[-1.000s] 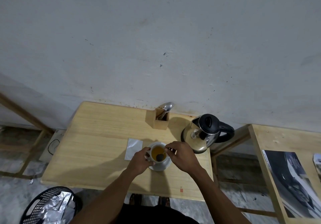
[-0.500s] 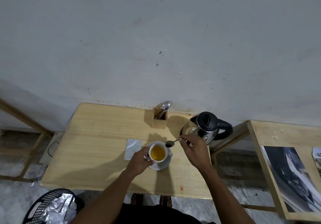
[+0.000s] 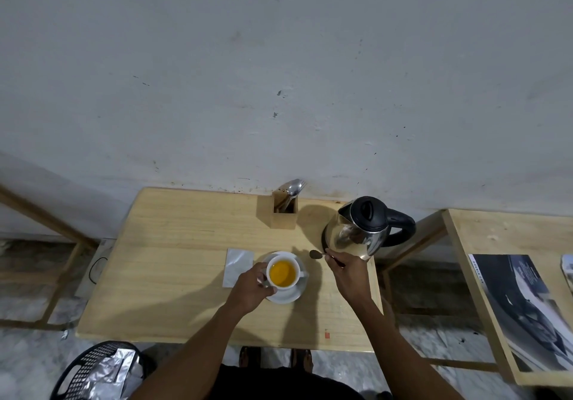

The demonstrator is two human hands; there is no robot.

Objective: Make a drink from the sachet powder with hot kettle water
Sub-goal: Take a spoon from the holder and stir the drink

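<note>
A white cup [image 3: 283, 272] full of orange-yellow drink stands on a white saucer [image 3: 286, 295] near the front middle of the wooden table [image 3: 173, 260]. My left hand [image 3: 251, 286] grips the cup's left side. My right hand [image 3: 348, 271] holds a small metal spoon [image 3: 317, 254] by its handle, bowl pointing left, lifted clear to the right of the cup. A silver sachet [image 3: 237, 267] lies flat just left of the saucer. The steel kettle [image 3: 361, 229] with black lid and handle stands behind my right hand.
A wooden holder [image 3: 283, 213] with spoons stands by the wall behind the cup. A second wooden table [image 3: 483, 238] with printed sheets is at the right. A black basket [image 3: 90, 371] with foil wrappers sits on the floor at the lower left.
My right hand has lifted the spoon out of the cup and carried it to the right, toward the kettle. My left hand has stayed on the cup.
</note>
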